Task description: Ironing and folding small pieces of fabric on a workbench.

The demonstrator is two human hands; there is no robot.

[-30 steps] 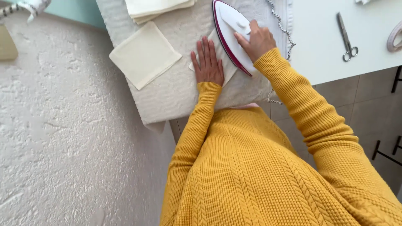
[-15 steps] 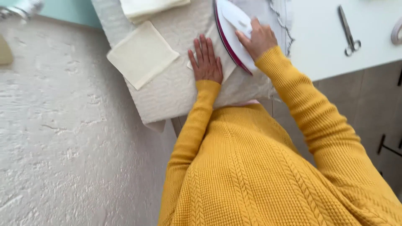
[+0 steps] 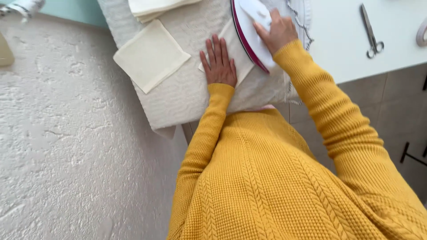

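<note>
While one iron (image 3: 251,33) presses, two cloth squares lie out.
Right hand (image 3: 279,30) grip wraps its handle; left hand (image 3: 219,64) (fingers spread flat) pins the nearer cloth square (image 3: 235,51).

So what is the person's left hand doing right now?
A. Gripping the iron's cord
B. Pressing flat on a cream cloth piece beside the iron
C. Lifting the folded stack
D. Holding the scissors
B: the left hand lies flat, fingers spread, on the cream cloth piece on the padded board, while the right hand holds the iron.
</note>
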